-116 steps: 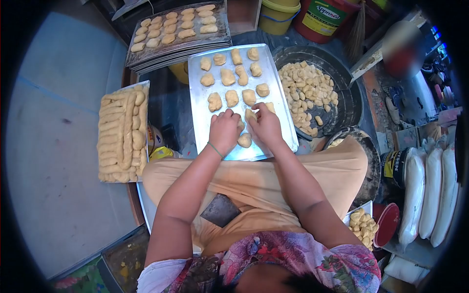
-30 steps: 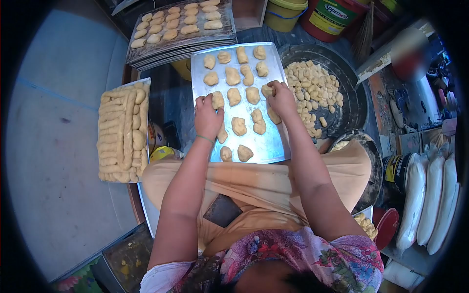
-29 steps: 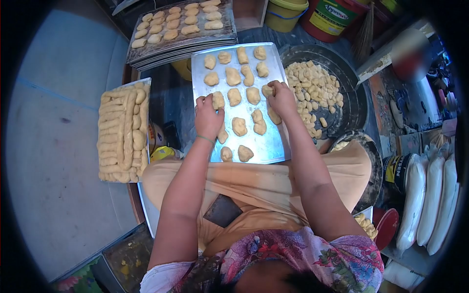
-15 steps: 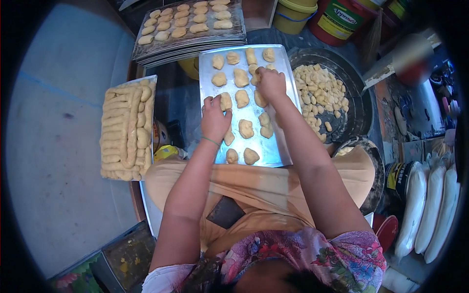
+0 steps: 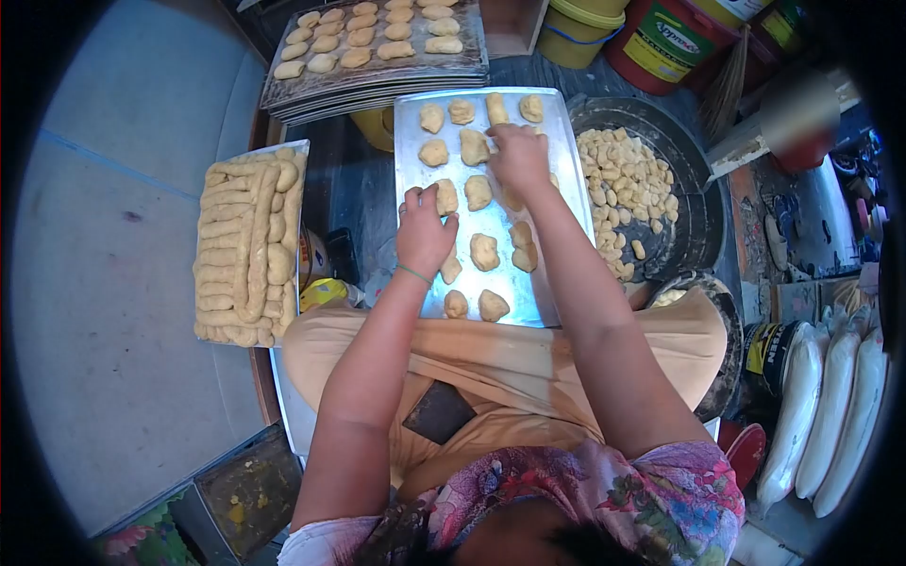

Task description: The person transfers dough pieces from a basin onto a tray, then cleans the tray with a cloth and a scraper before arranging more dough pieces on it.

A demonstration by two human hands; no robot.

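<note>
A metal baking tray [image 5: 557,307] lies before me, with rows of rough yellowish dough pieces [image 5: 484,252]. At its left edge, my left hand [image 5: 425,236] curls its fingers and thumb about a dough piece [image 5: 447,196], which shows beyond the fingertips. My right hand [image 5: 520,160] is over the right column, fingers bent down and pointing left. It covers the dough beneath it, so its fingertip contact is partly hidden. Just above it lies an elongated dough piece [image 5: 497,108].
At right, a round dark pan [image 5: 694,222] holds many small dough lumps. A tray of long dough rolls [image 5: 241,250] stands at left. Stacked trays [image 5: 377,90] with shaped dough sit behind. Buckets [image 5: 661,42] stand at the back, and filled plastic bags [image 5: 830,415] are at right.
My right hand has shifted slightly left and now covers dough pieces that were visible beside it. My left hand remains by the same dough piece. The whole view has shifted slightly.
</note>
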